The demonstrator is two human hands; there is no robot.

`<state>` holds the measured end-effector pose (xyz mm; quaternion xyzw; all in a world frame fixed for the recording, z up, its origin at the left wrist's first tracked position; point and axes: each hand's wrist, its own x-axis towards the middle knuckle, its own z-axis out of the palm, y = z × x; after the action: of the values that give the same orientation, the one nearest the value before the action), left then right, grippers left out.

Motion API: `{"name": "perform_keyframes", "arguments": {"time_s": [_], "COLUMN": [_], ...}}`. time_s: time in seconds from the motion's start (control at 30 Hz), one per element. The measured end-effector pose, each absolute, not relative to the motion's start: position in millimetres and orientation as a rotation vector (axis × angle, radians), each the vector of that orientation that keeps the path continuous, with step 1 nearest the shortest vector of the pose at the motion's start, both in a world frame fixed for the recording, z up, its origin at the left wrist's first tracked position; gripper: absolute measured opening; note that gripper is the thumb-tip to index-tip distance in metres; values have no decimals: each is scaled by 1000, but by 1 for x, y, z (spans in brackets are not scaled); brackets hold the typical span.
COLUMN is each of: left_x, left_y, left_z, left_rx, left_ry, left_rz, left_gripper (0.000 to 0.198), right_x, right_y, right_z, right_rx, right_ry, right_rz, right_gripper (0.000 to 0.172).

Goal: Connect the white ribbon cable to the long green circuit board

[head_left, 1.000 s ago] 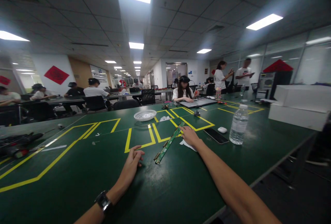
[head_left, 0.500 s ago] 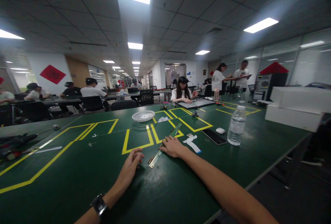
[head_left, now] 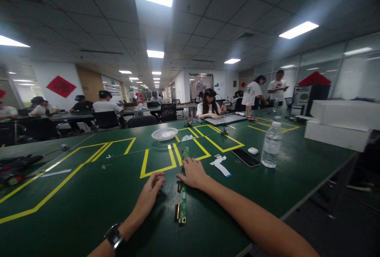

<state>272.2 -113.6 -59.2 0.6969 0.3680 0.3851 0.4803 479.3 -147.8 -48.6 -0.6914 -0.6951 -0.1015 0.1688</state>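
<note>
A long, narrow green circuit board (head_left: 183, 201) lies on the table, pointing almost straight away from me. My right hand (head_left: 193, 173) rests over its middle with the fingers around it, so that part is hidden. Gold-coloured strips stick out along the board's left side. To the left of the board, my left hand (head_left: 152, 189) is just above or on the table, fingers loosely bent and apart, holding nothing. A white ribbon cable (head_left: 221, 166) with a blue end lies right of my right hand.
A clear plastic dish (head_left: 164, 134) stands beyond my hands. Rightward are a phone (head_left: 246, 157), a white earbud case (head_left: 253, 150), a water bottle (head_left: 271, 146) and white boxes (head_left: 338, 130). A power tool (head_left: 18, 170) lies far left. A person (head_left: 209, 106) sits opposite.
My right hand has turned the circuit board from a slant to nearly straight, its near end swinging toward me. My left hand has hardly moved.
</note>
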Motion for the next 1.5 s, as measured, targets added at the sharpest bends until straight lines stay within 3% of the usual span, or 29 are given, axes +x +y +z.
{"name": "perform_keyframes", "arguments": {"time_s": [0.1, 0.3, 0.37, 0.53, 0.73, 1.1, 1.33, 1.5], "left_x": [271, 271, 271, 273, 272, 273, 274, 272], "left_y": [-112, -111, -112, -116, -117, -109, -101, -101], "left_z": [-61, -62, -60, -56, -54, -59, -69, -69], "left_rx": [1716, 1736, 1735, 1741, 1751, 1658, 1279, 1018], "left_ry": [907, 874, 864, 867, 885, 914, 891, 794], "left_rz": [927, 921, 929, 923, 905, 818, 1043, 1082], "left_gripper": [44, 42, 41, 41, 43, 57, 42, 25], "right_x": [477, 479, 480, 478, 479, 432, 402, 411], "right_y": [-146, -146, -146, -144, -144, -158, -182, -187], "right_z": [-51, -46, -47, -49, -42, -30, -28, -24], "right_rx": [-2114, -2161, -2161, -2159, -2266, -2004, -1682, -1583], "right_ry": [-1907, -1955, -1944, -1888, -1943, -2171, -2327, -2173], "right_rz": [-291, -261, -269, -311, -346, -479, -505, -160], "right_gripper": [56, 31, 31, 49, 24, 21, 19, 33]}}
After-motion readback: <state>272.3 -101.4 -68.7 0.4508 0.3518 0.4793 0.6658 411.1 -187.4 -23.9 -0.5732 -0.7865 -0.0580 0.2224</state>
